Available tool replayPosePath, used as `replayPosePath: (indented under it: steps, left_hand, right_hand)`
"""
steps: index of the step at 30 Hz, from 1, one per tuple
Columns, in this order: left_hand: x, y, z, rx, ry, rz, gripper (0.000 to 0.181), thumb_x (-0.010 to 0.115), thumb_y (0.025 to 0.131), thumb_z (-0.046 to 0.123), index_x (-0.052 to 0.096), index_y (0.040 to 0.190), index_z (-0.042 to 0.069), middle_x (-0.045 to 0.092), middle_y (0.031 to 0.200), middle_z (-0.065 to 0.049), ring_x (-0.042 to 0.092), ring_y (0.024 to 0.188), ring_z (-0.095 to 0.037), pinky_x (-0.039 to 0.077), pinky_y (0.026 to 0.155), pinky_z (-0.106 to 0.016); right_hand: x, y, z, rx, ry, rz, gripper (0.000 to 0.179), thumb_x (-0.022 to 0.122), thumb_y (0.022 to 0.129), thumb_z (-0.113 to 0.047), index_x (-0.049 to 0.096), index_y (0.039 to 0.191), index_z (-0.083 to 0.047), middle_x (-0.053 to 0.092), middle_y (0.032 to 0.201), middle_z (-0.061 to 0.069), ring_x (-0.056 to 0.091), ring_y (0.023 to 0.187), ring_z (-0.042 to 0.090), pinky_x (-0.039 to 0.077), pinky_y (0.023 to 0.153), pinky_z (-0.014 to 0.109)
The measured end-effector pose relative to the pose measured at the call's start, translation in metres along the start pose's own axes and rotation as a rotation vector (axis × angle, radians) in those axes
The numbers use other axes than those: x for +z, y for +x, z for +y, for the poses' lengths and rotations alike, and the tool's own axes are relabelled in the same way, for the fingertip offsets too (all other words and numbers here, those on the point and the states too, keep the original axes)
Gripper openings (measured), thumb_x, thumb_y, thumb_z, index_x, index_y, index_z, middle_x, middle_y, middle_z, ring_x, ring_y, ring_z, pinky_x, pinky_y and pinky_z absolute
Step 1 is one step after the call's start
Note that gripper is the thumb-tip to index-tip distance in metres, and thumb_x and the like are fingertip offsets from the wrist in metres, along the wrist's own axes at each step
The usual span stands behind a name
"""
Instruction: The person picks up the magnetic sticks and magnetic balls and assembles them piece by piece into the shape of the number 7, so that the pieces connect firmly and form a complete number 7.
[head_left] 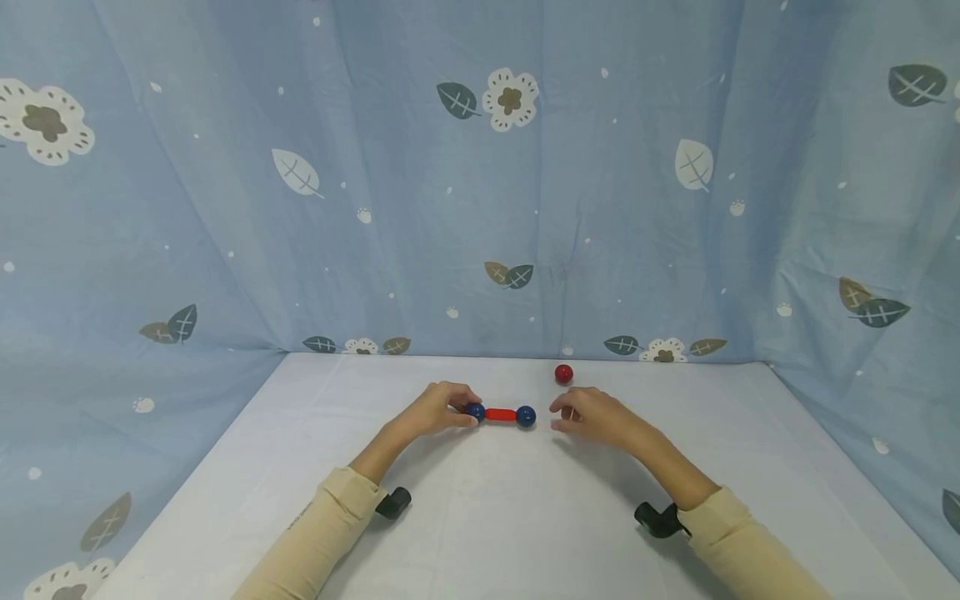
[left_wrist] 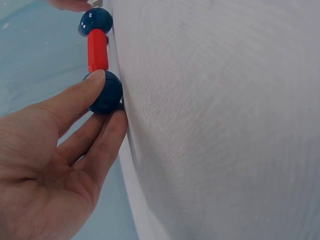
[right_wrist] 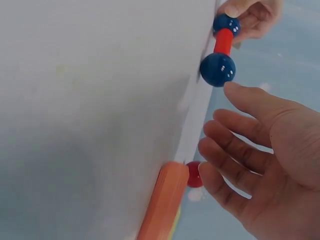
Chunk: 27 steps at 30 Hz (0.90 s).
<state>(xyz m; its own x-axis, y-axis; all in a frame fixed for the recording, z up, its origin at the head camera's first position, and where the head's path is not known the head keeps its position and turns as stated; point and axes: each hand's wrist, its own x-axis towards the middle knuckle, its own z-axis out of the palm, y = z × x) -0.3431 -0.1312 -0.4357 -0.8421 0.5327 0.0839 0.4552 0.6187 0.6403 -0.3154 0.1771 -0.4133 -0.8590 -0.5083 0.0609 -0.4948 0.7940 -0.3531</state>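
A red rod (head_left: 500,414) joins two blue balls, lying level on the white table. With thumb and fingers my left hand (head_left: 438,408) pinches the left blue ball (left_wrist: 107,95). The right blue ball (head_left: 526,416) is at the rod's other end, free of any grip. Just right of that ball is my right hand (head_left: 600,417), its fingers loosely bent and spread around nothing. In the right wrist view, its thumb tip is close to the ball; whether they touch I cannot tell. A loose red ball (head_left: 564,373) sits behind the right hand.
An orange rod (right_wrist: 162,202) lies near the right hand in the right wrist view, with a sliver of something yellow beside it. A blue patterned curtain (head_left: 480,183) hangs along the back edge of the white table (head_left: 510,517).
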Motion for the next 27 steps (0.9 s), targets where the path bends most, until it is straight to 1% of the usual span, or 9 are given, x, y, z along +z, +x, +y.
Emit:
replayPosePath:
  steps: [3, 6, 8, 10, 13, 16, 20, 22, 27]
  left_hand:
    - [0.001, -0.001, 0.000, 0.006, 0.005, -0.002, 0.029, 0.075, 0.086, 0.015, 0.070, 0.114, 0.011, 0.075, 0.107, -0.005, 0.069, 0.103, -0.021, 0.043, 0.104, -0.053]
    - [0.001, -0.001, 0.000, 0.005, 0.005, -0.002, 0.029, 0.075, 0.086, 0.015, 0.070, 0.114, 0.011, 0.075, 0.108, -0.005, 0.069, 0.103, -0.021, 0.047, 0.101, -0.050]
    - [0.001, 0.000, 0.000, 0.004, 0.006, -0.002, 0.028, 0.075, 0.086, 0.015, 0.070, 0.114, 0.011, 0.075, 0.108, -0.005, 0.069, 0.103, -0.021, 0.048, 0.100, -0.050]
    - [0.001, 0.000, 0.000, 0.004, 0.007, -0.002, 0.028, 0.075, 0.086, 0.015, 0.070, 0.114, 0.012, 0.075, 0.108, -0.005, 0.069, 0.104, -0.021, 0.049, 0.100, -0.049]
    - [0.000, 0.001, -0.001, 0.016, 0.016, -0.003, 0.028, 0.076, 0.086, 0.016, 0.070, 0.113, 0.012, 0.075, 0.107, -0.005, 0.069, 0.103, -0.021, 0.044, 0.102, -0.051]
    - [0.000, 0.001, -0.002, 0.022, 0.022, -0.002, 0.029, 0.076, 0.086, 0.016, 0.070, 0.114, 0.012, 0.075, 0.106, -0.004, 0.069, 0.103, -0.020, 0.043, 0.103, -0.052]
    - [0.000, 0.002, -0.001, 0.015, 0.017, -0.003, 0.029, 0.076, 0.086, 0.016, 0.070, 0.114, 0.011, 0.075, 0.107, -0.005, 0.069, 0.103, -0.021, 0.048, 0.100, -0.049]
    - [-0.001, 0.002, -0.001, 0.009, 0.014, -0.005, 0.029, 0.076, 0.086, 0.016, 0.070, 0.114, 0.011, 0.075, 0.107, -0.005, 0.069, 0.103, -0.021, 0.049, 0.099, -0.049]
    - [-0.001, 0.002, 0.000, -0.002, 0.014, -0.007, 0.029, 0.076, 0.086, 0.016, 0.070, 0.114, 0.012, 0.075, 0.106, -0.004, 0.069, 0.103, -0.020, 0.042, 0.105, -0.052]
  right_hand:
    - [-0.002, -0.006, 0.002, 0.031, -0.003, -0.003, 0.029, 0.077, 0.085, -0.025, 0.073, 0.110, -0.010, 0.068, 0.087, -0.004, 0.059, 0.080, 0.009, 0.054, 0.073, 0.023]
    - [-0.004, -0.011, 0.004, 0.064, 0.011, -0.008, 0.030, 0.080, 0.082, -0.024, 0.073, 0.109, -0.011, 0.069, 0.092, -0.001, 0.062, 0.086, 0.013, 0.056, 0.079, 0.028]
    - [-0.006, -0.015, 0.005, 0.080, 0.028, -0.013, 0.032, 0.081, 0.080, -0.023, 0.073, 0.109, -0.011, 0.069, 0.094, 0.001, 0.063, 0.089, 0.016, 0.057, 0.081, 0.031]
    - [-0.009, -0.020, 0.007, 0.071, 0.035, -0.014, 0.033, 0.082, 0.079, -0.021, 0.073, 0.109, -0.010, 0.069, 0.096, 0.002, 0.064, 0.091, 0.018, 0.058, 0.082, 0.033]
    - [-0.011, -0.026, 0.011, 0.052, 0.031, -0.015, 0.034, 0.083, 0.079, -0.020, 0.073, 0.109, -0.009, 0.068, 0.096, 0.003, 0.064, 0.091, 0.019, 0.058, 0.081, 0.033]
    - [-0.015, -0.031, 0.014, 0.052, 0.028, -0.012, 0.033, 0.082, 0.079, -0.019, 0.073, 0.109, -0.008, 0.068, 0.094, 0.002, 0.063, 0.089, 0.017, 0.057, 0.081, 0.032]
    - [-0.019, -0.039, 0.020, 0.052, 0.025, -0.003, 0.031, 0.081, 0.080, -0.017, 0.073, 0.108, -0.007, 0.067, 0.092, 0.001, 0.062, 0.087, 0.016, 0.058, 0.079, 0.030]
    - [-0.021, -0.042, 0.024, 0.040, 0.016, 0.006, 0.028, 0.080, 0.082, -0.019, 0.073, 0.107, -0.007, 0.066, 0.090, 0.001, 0.062, 0.085, 0.015, 0.057, 0.077, 0.029]
    - [-0.022, -0.049, 0.036, 0.018, -0.024, 0.028, 0.028, 0.079, 0.083, -0.025, 0.073, 0.105, -0.008, 0.066, 0.088, -0.001, 0.059, 0.079, 0.011, 0.055, 0.072, 0.027]
